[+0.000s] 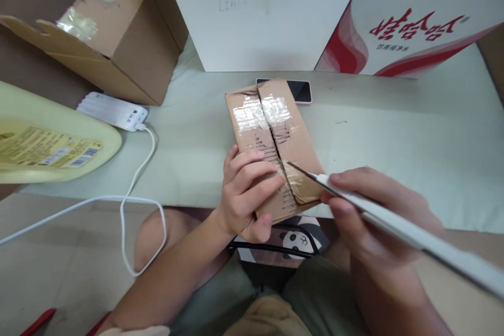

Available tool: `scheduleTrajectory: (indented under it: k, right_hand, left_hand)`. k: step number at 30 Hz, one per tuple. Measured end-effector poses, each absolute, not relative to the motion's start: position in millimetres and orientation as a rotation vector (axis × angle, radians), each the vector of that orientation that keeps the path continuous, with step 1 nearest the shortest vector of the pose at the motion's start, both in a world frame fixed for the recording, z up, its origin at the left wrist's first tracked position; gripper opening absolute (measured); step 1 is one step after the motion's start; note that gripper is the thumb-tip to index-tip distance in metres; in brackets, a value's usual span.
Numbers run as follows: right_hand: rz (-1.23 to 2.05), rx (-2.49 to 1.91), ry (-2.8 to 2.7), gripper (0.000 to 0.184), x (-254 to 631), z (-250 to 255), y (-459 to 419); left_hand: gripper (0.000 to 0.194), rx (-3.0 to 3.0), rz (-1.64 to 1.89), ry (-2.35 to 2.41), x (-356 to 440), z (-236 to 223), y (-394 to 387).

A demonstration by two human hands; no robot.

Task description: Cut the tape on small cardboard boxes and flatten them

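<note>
A small brown cardboard box (307, 160) is tilted over the table's near edge, its top split by a long seam with torn clear tape. My left hand (250, 194) grips its left side, fingers spread over the top face and thumb at the lower edge. In my right hand (374, 210) is a white utility knife (378, 212), its thin dark blade pointing at the taped end beside the seam. Whether the blade tip touches the cardboard I cannot tell. Behind the box, a phone (301, 92) lies partly covered on the table.
A white box (268, 16) and a red-and-white carton (413, 31) stand along the back of the table (394, 136). Left are large cardboard boxes (134, 42), a white power bank (112, 110) with a looping cable (136, 178), and a yellow bottle (79, 126).
</note>
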State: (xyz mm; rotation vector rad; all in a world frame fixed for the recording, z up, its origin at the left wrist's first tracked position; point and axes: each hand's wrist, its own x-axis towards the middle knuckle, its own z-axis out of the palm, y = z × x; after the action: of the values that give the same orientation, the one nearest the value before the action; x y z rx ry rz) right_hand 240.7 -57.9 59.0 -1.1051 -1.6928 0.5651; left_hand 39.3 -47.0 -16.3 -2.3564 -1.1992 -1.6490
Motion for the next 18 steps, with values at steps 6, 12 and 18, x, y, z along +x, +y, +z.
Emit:
scheduleTrajectory:
  k: [6,12,18]
  right_hand:
    - [0.261,-1.251,-1.948,0.018,214,61,-65]
    - [0.027,-1.031,-1.990,0.019,217,43,-55]
    - [0.085,-1.103,-2.028,0.024,216,42,-59]
  left_hand:
    - [0.047,-2.350,-1.663,-1.175,38,-17,-47]
    - [0.045,-2.350,-1.713,-1.185,39,-16,-48]
    - [0.044,-2.350,-1.685,-1.204,39,-16,-50]
